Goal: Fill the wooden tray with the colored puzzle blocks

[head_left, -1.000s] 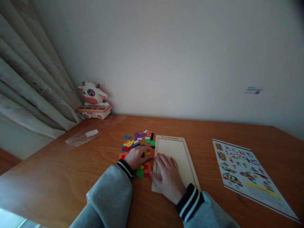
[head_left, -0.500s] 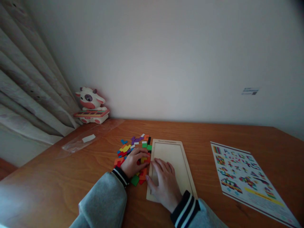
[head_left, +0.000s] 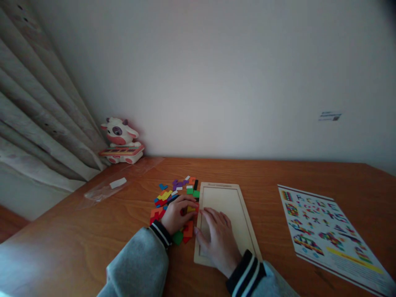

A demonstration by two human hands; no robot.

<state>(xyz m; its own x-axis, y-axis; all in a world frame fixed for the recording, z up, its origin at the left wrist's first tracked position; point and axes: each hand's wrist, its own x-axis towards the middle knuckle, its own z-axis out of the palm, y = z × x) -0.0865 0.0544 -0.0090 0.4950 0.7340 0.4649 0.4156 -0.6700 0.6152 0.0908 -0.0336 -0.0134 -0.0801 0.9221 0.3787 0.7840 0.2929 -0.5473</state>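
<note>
Polyomino pieces (head_left: 188,229) lie short of desk's (head_left: 266,175) back edge, left hand's (head_left: 174,216) curled fingers over them, pinch unclear; loosely spread right hand (head_left: 221,241) should steady wooden tray (head_left: 220,198).

1 tray (head_left: 230,206), 1 sheet (head_left: 324,225) and 1 toy (head_left: 122,140) show.

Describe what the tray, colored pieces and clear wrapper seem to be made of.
Tray: probably unpainted wood, matte, judging by its pale tan surface. Colored pieces: solid bright colors, fairly matte; painted wood or plastic, I can't tell. Clear wrapper: likely thin plastic film, glinting, with the table showing through.
</note>
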